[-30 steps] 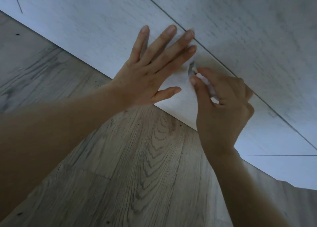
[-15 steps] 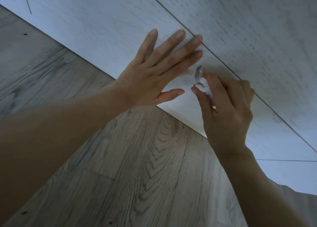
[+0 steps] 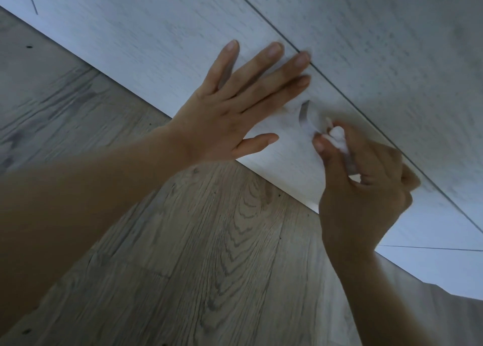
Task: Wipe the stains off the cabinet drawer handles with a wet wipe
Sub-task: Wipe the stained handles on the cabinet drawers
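A small curved grey metal handle (image 3: 303, 115) sticks out of the lowest white drawer front (image 3: 162, 47). My left hand (image 3: 235, 105) lies flat on that drawer front just left of the handle, fingers spread and holding nothing. My right hand (image 3: 363, 186) pinches a bunched white wet wipe (image 3: 339, 139) between thumb and fingers. The wipe's tip touches the lower right end of the handle. Most of the wipe is hidden inside the fist.
A thin dark seam (image 3: 264, 21) separates this drawer front from the white panel above it (image 3: 392, 44). Grey wood-grain floor (image 3: 209, 254) runs under the cabinet's bottom edge. Both forearms cross the floor area.
My right hand has slid down and to the right along the handle, uncovering more of its grey curve. My left hand stays pressed flat on the drawer front.
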The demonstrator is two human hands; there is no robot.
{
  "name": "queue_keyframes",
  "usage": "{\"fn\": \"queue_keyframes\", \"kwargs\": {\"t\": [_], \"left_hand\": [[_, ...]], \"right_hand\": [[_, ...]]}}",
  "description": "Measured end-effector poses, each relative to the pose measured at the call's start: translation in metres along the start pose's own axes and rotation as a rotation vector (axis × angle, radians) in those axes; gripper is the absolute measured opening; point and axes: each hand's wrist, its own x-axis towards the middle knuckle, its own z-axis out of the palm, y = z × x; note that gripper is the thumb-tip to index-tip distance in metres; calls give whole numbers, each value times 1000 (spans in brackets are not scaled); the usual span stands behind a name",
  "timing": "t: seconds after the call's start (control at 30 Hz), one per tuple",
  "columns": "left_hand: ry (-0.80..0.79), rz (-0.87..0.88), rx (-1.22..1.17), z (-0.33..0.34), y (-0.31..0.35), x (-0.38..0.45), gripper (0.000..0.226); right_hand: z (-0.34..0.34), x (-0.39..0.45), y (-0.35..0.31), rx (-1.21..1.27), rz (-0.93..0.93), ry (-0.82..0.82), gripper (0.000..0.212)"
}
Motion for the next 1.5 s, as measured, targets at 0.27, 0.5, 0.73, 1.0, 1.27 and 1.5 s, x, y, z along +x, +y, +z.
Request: {"fn": "queue_keyframes", "kwargs": {"t": [0.27,0.5,0.73,1.0,1.27,1.5], "left_hand": [[5,-41,-2,-1,0,0,68],[26,-45,21,3,-2,-1,68],[-8,-15,8,-7,-6,-1,67],[-57,23,75,-18,-12,-2,68],[-117,24,146,-41,-28,9,70],[-292,93,182,-90,-43,26,63]], "right_hand": [[3,3,-20,98,175,-5,21],[29,7,-40,22,263,108,16],[8,-10,2,-34,108,75,17],[-7,-19,34,13,70,73,16],[-32,-21,61,73,211,38,20],[-30,11,9,200,-60,22,20]]}}
